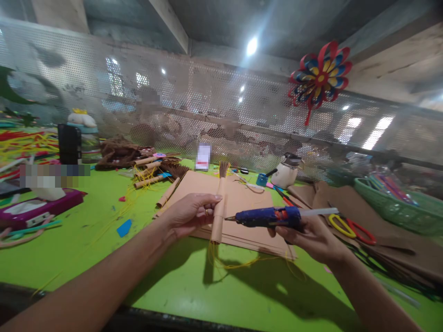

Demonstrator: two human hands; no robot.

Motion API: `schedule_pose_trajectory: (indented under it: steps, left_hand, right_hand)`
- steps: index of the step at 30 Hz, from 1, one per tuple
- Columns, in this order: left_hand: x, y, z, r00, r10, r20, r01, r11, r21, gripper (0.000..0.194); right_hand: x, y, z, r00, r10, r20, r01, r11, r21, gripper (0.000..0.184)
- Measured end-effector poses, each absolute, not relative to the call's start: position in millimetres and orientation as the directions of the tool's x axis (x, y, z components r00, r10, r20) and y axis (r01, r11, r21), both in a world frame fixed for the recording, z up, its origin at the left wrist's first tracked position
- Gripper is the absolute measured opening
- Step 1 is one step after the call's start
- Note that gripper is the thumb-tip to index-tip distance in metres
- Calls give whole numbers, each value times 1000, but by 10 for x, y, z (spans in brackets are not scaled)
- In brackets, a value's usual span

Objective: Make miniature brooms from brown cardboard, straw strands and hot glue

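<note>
My left hand point(188, 213) is closed round a rolled brown paper tube point(219, 210) with a brush of brown fibres point(224, 168) at its far end and yellow strands point(235, 263) trailing from its near end. My right hand point(311, 237) grips a blue hot glue gun point(270, 216); its nozzle points left and nearly touches the tube's side. A white glue stick point(320, 211) sticks out of the gun's back. Both are held just above a stack of brown cardboard sheets point(242, 203) on the green table point(104, 249).
Several finished paper-tube brushes point(162, 177) lie at the back left. Scissors with yellow and red handles point(351, 228) rest on brown paper at the right, beside a green basket point(398, 203). A purple tray point(38, 210) sits at left. A mesh screen point(207, 101) with a paper pinwheel point(320, 76) stands behind.
</note>
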State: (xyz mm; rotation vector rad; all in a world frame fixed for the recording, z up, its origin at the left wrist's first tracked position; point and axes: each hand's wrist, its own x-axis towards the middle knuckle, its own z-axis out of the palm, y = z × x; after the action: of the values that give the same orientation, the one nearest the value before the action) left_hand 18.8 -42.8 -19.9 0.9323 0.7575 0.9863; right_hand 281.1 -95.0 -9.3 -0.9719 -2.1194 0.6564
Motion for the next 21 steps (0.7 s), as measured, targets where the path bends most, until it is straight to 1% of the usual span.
schedule_pose_trajectory:
  steps: [6, 11, 15, 18, 21]
  left_hand:
    - [192, -426, -197, 378, 917, -131, -328, 264, 907, 13]
    - [191, -421, -208, 370, 921, -118, -333, 250, 909, 13]
    - [185, -414, -220, 377, 919, -119, -322, 251, 913, 17]
    - [187, -424, -209, 373, 917, -138, -321, 268, 909, 19]
    - [197, -440, -195, 373, 914, -157, -323, 287, 902, 16]
  right_hand:
    - [2763, -943, -72, -456, 801, 388, 441, 582, -683, 22]
    - [2803, -939, -128, -472, 803, 364, 434, 571, -697, 24]
    - [2816, -934, -128, -458, 803, 380, 442, 577, -687, 25]
    - [2813, -929, -105, -422, 831, 362, 473, 543, -694, 26]
    - [2816, -919, -105, -386, 858, 338, 490, 501, -714, 28]
